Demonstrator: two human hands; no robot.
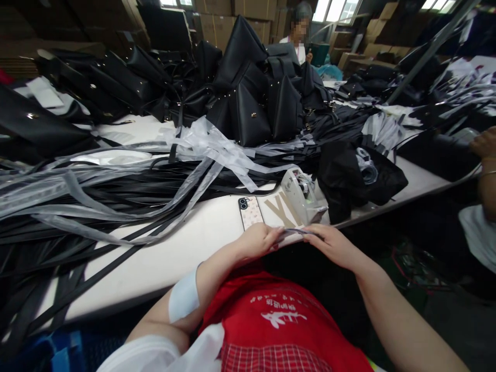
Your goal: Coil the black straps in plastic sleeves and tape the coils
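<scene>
Grey strip (295,231), head view: thin, narrow pc. stretched betw. both hands at the near edge of the white desk (186,253), in front of a white holder (297,199) w/ small bits in it; can't tell if strip touches desk.
Handling: prob. v. light, soft & bendy, maybe a bit slick; not likely fragile, but would sag or twist if one end were let go.
Best hold: nr. each end, thumb vs. index, w/ slight tension to keep it flat.
L hand (258,242): fingertips together, clamped on strip's L end; knuckles up, fingers pointing R, just beside the phone (252,213).
R hand (328,242): fingertips pinched on R end, pointing L; exact finger placement too small to tell.
Arms: L forearm (219,262) angles in from lower L, elbow bent, pale patch (184,298) nr. elbow; R forearm (391,297) angles in from lower R. Hands approx. level, a short gap betw., above the red apron (287,294).
Desk L & ctr.: long black straps (139,183) in a heap, translucent strips (211,144) tangled on top.
Desk R: black plastic bag (339,173) w/ clear roll (366,166) on it.
Behind: black handbags (250,116) piled up; co-worker (300,51) beyond; another person's hand (485,142) far R.
</scene>
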